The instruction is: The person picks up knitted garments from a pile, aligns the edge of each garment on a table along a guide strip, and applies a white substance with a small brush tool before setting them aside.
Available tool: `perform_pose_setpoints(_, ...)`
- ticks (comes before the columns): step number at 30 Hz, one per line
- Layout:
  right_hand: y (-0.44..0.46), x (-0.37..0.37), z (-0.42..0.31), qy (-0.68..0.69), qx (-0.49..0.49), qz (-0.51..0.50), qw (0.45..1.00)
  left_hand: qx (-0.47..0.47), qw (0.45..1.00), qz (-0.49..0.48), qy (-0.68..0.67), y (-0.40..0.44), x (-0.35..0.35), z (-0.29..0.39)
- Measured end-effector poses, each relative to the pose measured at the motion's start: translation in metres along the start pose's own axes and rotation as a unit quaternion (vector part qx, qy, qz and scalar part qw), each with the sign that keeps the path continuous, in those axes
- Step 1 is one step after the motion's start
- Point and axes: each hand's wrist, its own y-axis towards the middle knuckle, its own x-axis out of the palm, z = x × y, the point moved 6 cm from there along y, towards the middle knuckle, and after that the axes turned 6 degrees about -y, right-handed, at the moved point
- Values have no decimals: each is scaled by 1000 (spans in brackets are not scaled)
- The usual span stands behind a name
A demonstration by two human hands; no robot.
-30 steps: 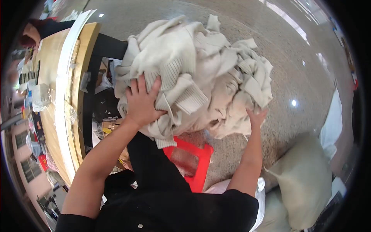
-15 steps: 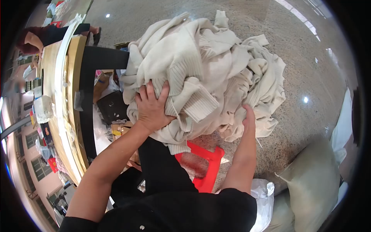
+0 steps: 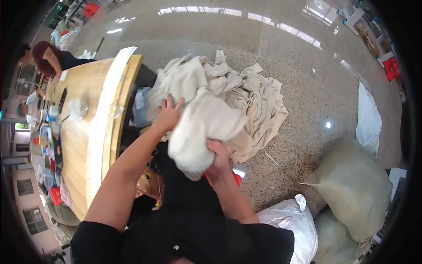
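In the centre of the frame, the right hand grips a cream knit garment, fingers closed on its edge, while the left hand rests against the knitwear at centre left, its fingers spread wide. Behind the garment, a heap of similar knitwear lies on the speckled floor. A wooden table fills the left; olive sacks sit lower right.

- Wooden table
- Right of the table: shiny, speckled floor, streaked with light
- Left of the table: pinkish wall with windows
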Motion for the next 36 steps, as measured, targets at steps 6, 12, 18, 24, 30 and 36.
perform_pose_setpoints(6,-26,129,37,-88,-6,-92,992,18,616,-28,-787,-167,-62,38)
perform_pose_setpoints(12,-43,211,102,-156,98,-208,961,147,485,34,-861,-334,-95,22)
perform_pose_setpoints(18,-66,205,174,-424,224,-190,856,162,206,64,-963,-433,-72,12)
perform_pose_setpoints(24,-69,223,201,-767,60,-268,580,102,339,215,-910,-506,-35,-28)
perform_pose_setpoints(30,-87,263,267,-671,61,-397,623,-4,595,273,-756,-560,-13,-31)
perform_pose_setpoints(36,-77,263,316,-580,182,-426,671,28,681,319,-659,-568,-9,-29)
